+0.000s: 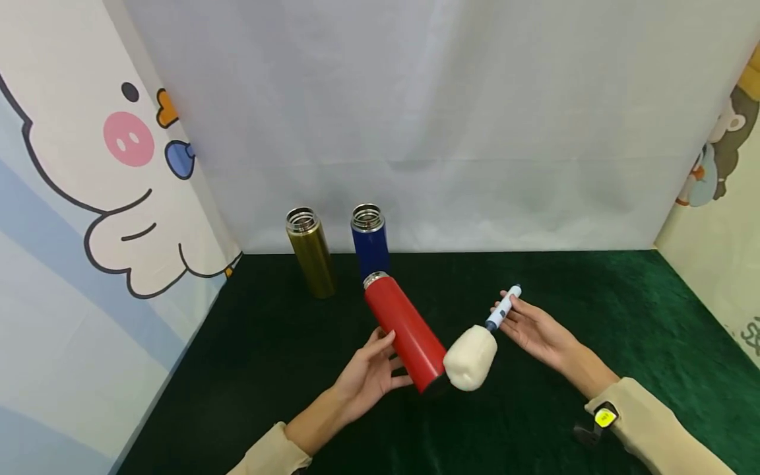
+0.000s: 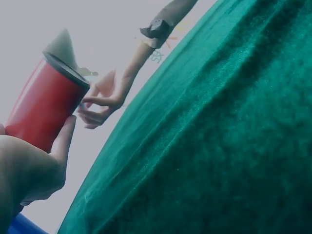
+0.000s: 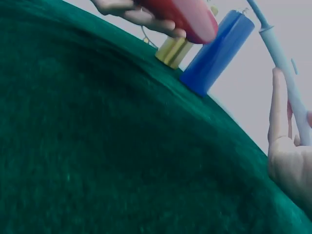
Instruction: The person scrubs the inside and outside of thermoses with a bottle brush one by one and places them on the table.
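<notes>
In the head view my left hand (image 1: pixel 375 364) grips a red thermos bottle (image 1: pixel 406 330) round its lower half. The bottle leans, its lidless steel mouth toward the upper left and its dark base toward the lower right. My right hand (image 1: pixel 537 332) holds a bottle brush by its pale blue handle (image 1: pixel 503 309), between thumb and fingers. The brush's thick white sponge head (image 1: pixel 470 357) points down-left and overlaps the bottle's base end. From the left wrist, the sponge shows behind the red bottle's base (image 2: pixel 48 102). The handle (image 3: pixel 285 73) slants past my right fingers in the right wrist view.
A gold bottle (image 1: pixel 313 257) and a blue bottle (image 1: pixel 371 244) stand upright without lids at the back left of the dark green cloth (image 1: pixel 594 297). A white curtain (image 1: pixel 415 119) hangs behind the table, with cartoon-printed panels (image 1: pixel 77 343) at the sides.
</notes>
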Available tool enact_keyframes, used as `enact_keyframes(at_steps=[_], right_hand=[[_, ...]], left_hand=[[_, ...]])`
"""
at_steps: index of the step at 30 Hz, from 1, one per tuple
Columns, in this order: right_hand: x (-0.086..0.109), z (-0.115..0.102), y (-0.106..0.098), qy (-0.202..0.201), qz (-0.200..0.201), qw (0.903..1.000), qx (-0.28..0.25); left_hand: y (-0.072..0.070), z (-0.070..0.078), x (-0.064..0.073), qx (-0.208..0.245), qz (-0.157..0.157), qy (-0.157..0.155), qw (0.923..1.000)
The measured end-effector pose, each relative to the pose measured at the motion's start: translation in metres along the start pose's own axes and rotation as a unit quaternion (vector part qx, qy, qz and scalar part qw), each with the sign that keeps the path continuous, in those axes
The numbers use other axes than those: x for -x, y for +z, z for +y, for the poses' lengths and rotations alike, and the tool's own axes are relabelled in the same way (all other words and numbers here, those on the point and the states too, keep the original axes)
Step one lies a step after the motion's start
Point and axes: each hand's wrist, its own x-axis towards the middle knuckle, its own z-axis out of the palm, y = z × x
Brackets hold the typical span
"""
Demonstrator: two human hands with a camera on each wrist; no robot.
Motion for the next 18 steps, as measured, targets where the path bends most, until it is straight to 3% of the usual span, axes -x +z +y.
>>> enact_keyframes(at_steps=[4, 7, 11, 18], right_hand=[[0.001, -0.001, -0.004, 0.007, 0.013, 0.9999, 0.004], [-0.005, 0.0, 0.002, 0.004, 0.059, 0.9977, -0.032], [-0.02, 0.002, 0.016, 0.0, 0.11, 0.9899, -0.09], [-0.043, 0.004, 0.039, -0.03, 0.152, 0.973, -0.171]], left_hand=[[-0.001, 0.001, 0.002, 0.009, -0.005, 0.0, 0.9999], [0.0, 0.0, 0.002, 0.009, -0.008, -0.005, 0.9999], [0.003, -0.002, 0.001, -0.003, -0.021, -0.018, 0.9996], [0.007, -0.007, 0.002, -0.011, -0.037, -0.026, 0.9989]])
